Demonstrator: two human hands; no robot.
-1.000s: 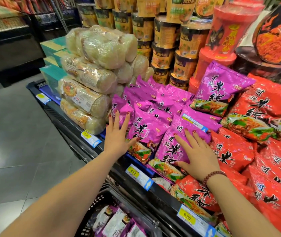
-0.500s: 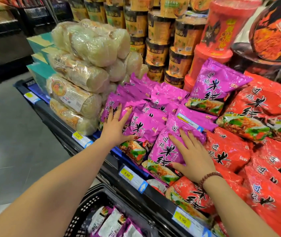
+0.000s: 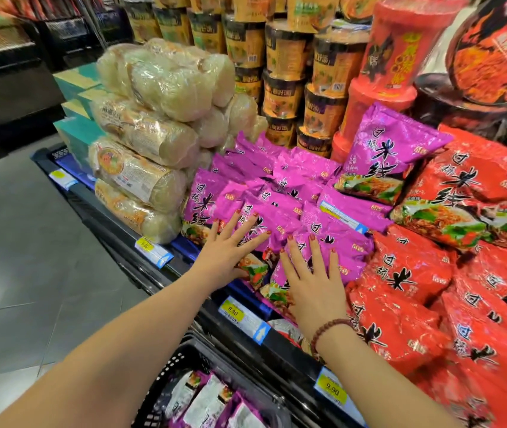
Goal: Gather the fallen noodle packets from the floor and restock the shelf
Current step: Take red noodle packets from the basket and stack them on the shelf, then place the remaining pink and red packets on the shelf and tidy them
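Observation:
Purple noodle packets (image 3: 280, 193) lie heaped on the shelf (image 3: 280, 344) in front of me. My left hand (image 3: 230, 254) rests flat, fingers spread, on the front-left purple packets. My right hand (image 3: 314, 279), with a bead bracelet at the wrist, presses flat on a purple packet beside it. Neither hand grips a packet. One purple packet (image 3: 391, 156) stands tilted against the cups behind. A black basket (image 3: 178, 366) below the shelf edge holds several more purple packets (image 3: 212, 403).
Red noodle packets (image 3: 449, 273) fill the shelf to the right. Clear-wrapped pale noodle bundles (image 3: 153, 143) are stacked at the left. Yellow cup noodles (image 3: 280, 88) and red tubs (image 3: 397, 57) stand behind. Price tags (image 3: 244, 316) line the shelf edge. Grey tiled floor (image 3: 14, 257) lies to the left.
Both hands have slid closer together on the purple packets; my right hand moved left toward the front pile. The view shifted slightly to the left.

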